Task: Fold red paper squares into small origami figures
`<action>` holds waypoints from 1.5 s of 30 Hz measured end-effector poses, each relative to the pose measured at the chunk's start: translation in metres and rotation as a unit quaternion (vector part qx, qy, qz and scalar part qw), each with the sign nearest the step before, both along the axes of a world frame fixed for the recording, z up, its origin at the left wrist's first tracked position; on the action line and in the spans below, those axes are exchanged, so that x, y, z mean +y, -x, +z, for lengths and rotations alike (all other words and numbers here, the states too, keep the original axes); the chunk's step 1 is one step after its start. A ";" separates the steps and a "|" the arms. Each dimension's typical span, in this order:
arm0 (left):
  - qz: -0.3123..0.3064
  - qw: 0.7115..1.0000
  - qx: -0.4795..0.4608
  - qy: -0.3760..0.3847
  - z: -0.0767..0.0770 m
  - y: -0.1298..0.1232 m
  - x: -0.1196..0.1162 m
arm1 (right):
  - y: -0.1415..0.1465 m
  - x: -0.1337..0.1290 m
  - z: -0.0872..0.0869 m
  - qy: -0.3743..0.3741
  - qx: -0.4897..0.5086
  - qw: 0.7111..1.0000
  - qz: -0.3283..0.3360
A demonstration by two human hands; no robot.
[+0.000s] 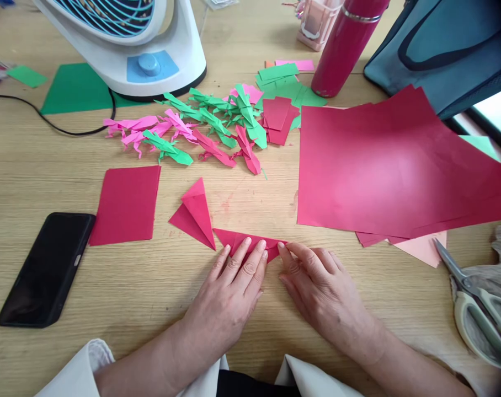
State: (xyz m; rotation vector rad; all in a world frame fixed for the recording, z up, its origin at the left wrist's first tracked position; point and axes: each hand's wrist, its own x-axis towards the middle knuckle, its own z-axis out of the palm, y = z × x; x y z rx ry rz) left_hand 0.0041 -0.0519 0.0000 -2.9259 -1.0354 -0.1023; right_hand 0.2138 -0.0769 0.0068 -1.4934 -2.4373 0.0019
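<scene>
A folded red paper piece (228,237), long and narrow, lies flat on the wooden table. My left hand (234,289) rests on it with its fingers lying flat and nearly side by side. At the paper's right tip is my right hand (320,289), its thumb and index finger closed on the corner. Just left of them lies a second folded red paper (196,212), kite-like, touched by neither hand. Farther left sits a stack of red paper rectangles (126,205).
Behind are several folded green and pink figures (209,116), a fan (151,60) and a red bottle (347,44). Large red sheets (383,165) lie right, with scissors (474,303) nearer me. A black phone (47,270) lies left; a blue bag (436,49) stands back right.
</scene>
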 end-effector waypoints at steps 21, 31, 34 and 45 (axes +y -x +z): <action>0.005 0.999 0.042 0.012 0.002 0.000 -0.003 | -0.002 -0.002 -0.005 0.041 -0.004 0.999 0.002; 0.009 0.998 0.055 0.020 0.001 -0.001 -0.003 | 0.001 0.000 -0.004 0.027 -0.016 0.999 -0.005; 0.008 0.998 0.054 0.016 0.001 -0.001 -0.003 | 0.001 0.000 -0.004 0.023 -0.014 1.000 -0.007; 0.011 0.998 0.051 0.028 0.002 -0.001 -0.003 | 0.003 -0.002 -0.004 0.031 -0.026 0.999 -0.022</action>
